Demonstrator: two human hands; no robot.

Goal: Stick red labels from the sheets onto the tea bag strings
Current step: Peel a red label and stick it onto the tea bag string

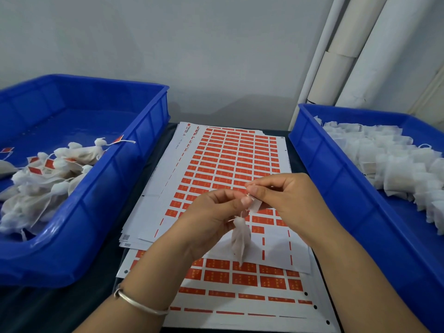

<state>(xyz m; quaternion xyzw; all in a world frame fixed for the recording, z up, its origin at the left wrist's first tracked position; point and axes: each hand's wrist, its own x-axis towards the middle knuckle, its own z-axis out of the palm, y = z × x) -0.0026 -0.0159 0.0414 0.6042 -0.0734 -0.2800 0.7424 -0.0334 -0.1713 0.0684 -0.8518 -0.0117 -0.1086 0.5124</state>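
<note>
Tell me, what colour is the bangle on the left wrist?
Silver; the bangle shows in the head view.

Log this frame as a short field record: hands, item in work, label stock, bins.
left hand: pinches the string above the tea bag
right hand: pinches a label at the string
tea bag: hangs over the sheets
sheets: stacked between the bins, many red labels left, near rows partly peeled
left bin: labelled tea bags
right bin: tea bags with no red labels showing
left wrist: bracelet

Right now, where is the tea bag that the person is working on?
In the head view, the tea bag hangs at centre, held between both hands, above the label sheets and between the two blue bins.
</note>
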